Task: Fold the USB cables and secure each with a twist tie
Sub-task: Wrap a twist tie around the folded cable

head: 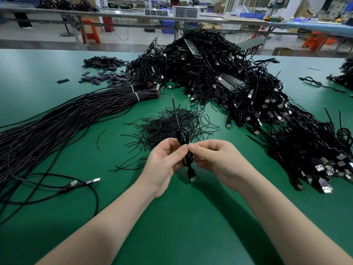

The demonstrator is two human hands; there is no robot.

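Observation:
A folded black USB cable stands upright between my hands over the green table. My left hand pinches its waist from the left, and my right hand pinches it from the right. Its USB plug hangs below my fingers, and one bare-tipped end sticks up above the loop. Whether a twist tie sits at the waist is hidden by my fingertips. A loose heap of black twist ties lies just behind my hands.
A big pile of folded USB cables fills the right and back. Long unfolded cables in banded bundles stretch across the left. A loose cable with a plug lies front left. Small black sleeves lie scattered back left.

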